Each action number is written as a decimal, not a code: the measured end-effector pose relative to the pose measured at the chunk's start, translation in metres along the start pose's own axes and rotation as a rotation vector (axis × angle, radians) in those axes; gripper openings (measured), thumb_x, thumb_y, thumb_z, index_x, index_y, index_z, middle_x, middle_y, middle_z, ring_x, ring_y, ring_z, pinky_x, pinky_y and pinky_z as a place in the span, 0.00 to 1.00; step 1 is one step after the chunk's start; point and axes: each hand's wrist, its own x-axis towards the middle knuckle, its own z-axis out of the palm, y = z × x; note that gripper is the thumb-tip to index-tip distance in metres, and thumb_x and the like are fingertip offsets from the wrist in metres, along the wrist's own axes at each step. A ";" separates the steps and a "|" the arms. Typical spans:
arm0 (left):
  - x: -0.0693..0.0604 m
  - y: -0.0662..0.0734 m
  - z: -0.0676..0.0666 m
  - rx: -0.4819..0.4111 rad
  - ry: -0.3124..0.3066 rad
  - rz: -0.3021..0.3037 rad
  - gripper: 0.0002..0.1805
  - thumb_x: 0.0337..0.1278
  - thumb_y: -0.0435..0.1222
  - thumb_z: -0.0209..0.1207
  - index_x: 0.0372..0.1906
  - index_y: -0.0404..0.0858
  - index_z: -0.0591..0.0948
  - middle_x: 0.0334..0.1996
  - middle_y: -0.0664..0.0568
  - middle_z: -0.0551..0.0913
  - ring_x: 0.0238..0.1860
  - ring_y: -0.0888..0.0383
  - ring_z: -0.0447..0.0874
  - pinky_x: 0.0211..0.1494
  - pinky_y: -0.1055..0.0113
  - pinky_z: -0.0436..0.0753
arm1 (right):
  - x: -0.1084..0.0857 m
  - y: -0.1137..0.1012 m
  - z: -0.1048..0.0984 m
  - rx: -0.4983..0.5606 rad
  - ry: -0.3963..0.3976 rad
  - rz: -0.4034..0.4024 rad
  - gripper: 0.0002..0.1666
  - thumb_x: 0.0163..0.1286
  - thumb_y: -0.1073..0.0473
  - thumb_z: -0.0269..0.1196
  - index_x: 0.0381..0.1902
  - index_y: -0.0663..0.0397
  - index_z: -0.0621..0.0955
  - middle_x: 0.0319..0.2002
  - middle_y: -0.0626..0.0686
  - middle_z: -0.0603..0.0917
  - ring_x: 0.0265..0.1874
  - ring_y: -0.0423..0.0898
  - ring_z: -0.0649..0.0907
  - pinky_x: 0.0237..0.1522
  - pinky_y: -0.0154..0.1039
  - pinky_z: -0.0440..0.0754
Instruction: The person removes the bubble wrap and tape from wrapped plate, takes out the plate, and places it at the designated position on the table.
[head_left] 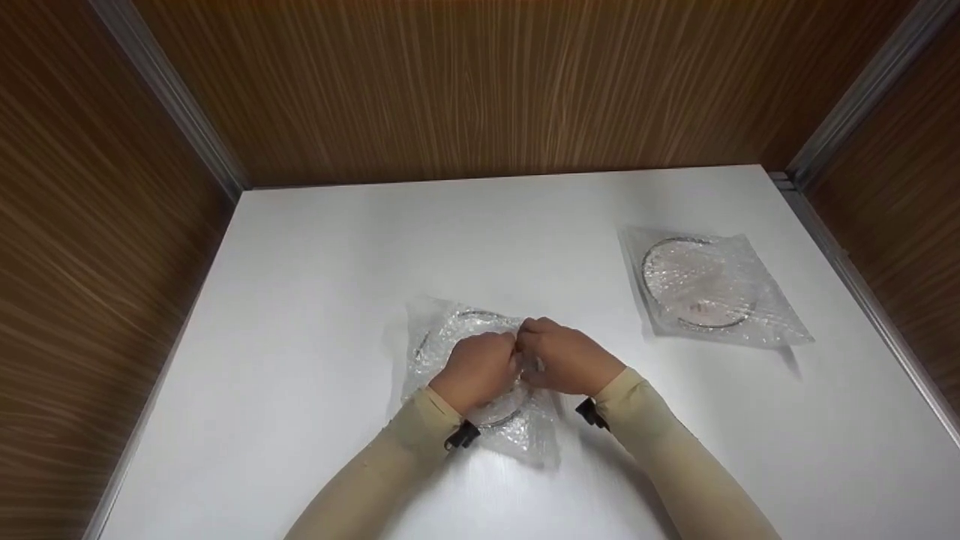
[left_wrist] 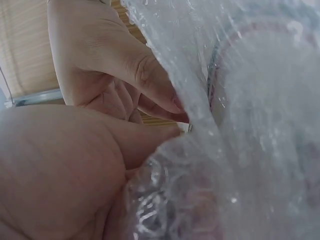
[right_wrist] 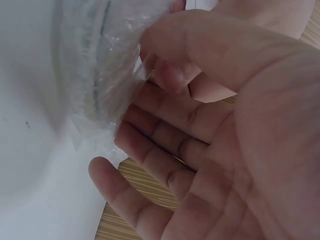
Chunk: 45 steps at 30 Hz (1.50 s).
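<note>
A clear bubble-wrap bag (head_left: 525, 442) lies at the front middle of the white table, with a round, dark-rimmed flat thing (head_left: 499, 415) inside; its exact kind is blurred by the wrap. My left hand (head_left: 478, 369) lies over the bag and grips the wrap near its right side. Close against it, my right hand (head_left: 571, 360) pinches the wrap's edge between thumb and forefinger. In the right wrist view, the other fingers (right_wrist: 150, 155) of that hand are spread loosely beside the bag. The left fingertips are partly hidden by the wrap in the left wrist view.
A second bubble-wrap bag (head_left: 765, 319) holding a similar round, dark-rimmed thing lies on the right of the white table (head_left: 315, 300). Wood-grain panels (head_left: 480, 90) stand behind and at both sides, with metal strips (head_left: 172, 97) in the corners.
</note>
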 end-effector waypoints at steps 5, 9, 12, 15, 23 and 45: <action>0.000 0.000 0.002 0.002 0.006 -0.003 0.14 0.71 0.40 0.59 0.27 0.41 0.80 0.23 0.50 0.82 0.24 0.54 0.80 0.27 0.57 0.79 | 0.000 0.000 0.001 0.015 -0.021 0.011 0.11 0.56 0.65 0.72 0.37 0.48 0.87 0.42 0.48 0.82 0.43 0.47 0.80 0.43 0.42 0.84; 0.000 -0.001 0.003 0.044 0.003 0.046 0.15 0.71 0.40 0.60 0.25 0.43 0.78 0.21 0.52 0.80 0.22 0.56 0.76 0.27 0.59 0.78 | -0.001 -0.001 0.001 0.005 -0.022 0.021 0.08 0.57 0.64 0.72 0.35 0.48 0.87 0.41 0.47 0.82 0.42 0.46 0.80 0.40 0.42 0.84; -0.001 -0.001 0.004 0.077 0.008 0.096 0.15 0.71 0.40 0.61 0.25 0.43 0.78 0.21 0.53 0.80 0.22 0.55 0.77 0.27 0.59 0.79 | -0.003 -0.001 0.002 -0.004 -0.012 0.023 0.06 0.59 0.63 0.72 0.34 0.49 0.87 0.42 0.48 0.82 0.42 0.46 0.81 0.40 0.42 0.84; -0.002 -0.002 0.005 0.074 0.012 0.124 0.14 0.72 0.41 0.60 0.27 0.42 0.80 0.22 0.52 0.81 0.22 0.54 0.79 0.27 0.59 0.79 | -0.004 -0.001 0.004 -0.005 -0.006 0.016 0.06 0.60 0.62 0.73 0.35 0.50 0.87 0.43 0.48 0.82 0.42 0.47 0.82 0.41 0.42 0.85; -0.003 -0.004 0.005 0.019 -0.023 0.132 0.15 0.76 0.42 0.56 0.31 0.41 0.81 0.24 0.52 0.83 0.24 0.54 0.81 0.30 0.59 0.81 | -0.003 0.001 0.006 -0.016 -0.014 0.019 0.05 0.63 0.61 0.73 0.32 0.53 0.86 0.43 0.50 0.83 0.43 0.47 0.82 0.42 0.43 0.85; -0.001 -0.011 -0.008 -0.118 -0.099 0.150 0.15 0.77 0.45 0.55 0.30 0.47 0.78 0.27 0.59 0.80 0.30 0.60 0.77 0.38 0.64 0.78 | 0.000 0.001 -0.006 -0.009 -0.023 0.000 0.04 0.60 0.61 0.74 0.33 0.50 0.88 0.43 0.47 0.84 0.42 0.46 0.83 0.44 0.44 0.84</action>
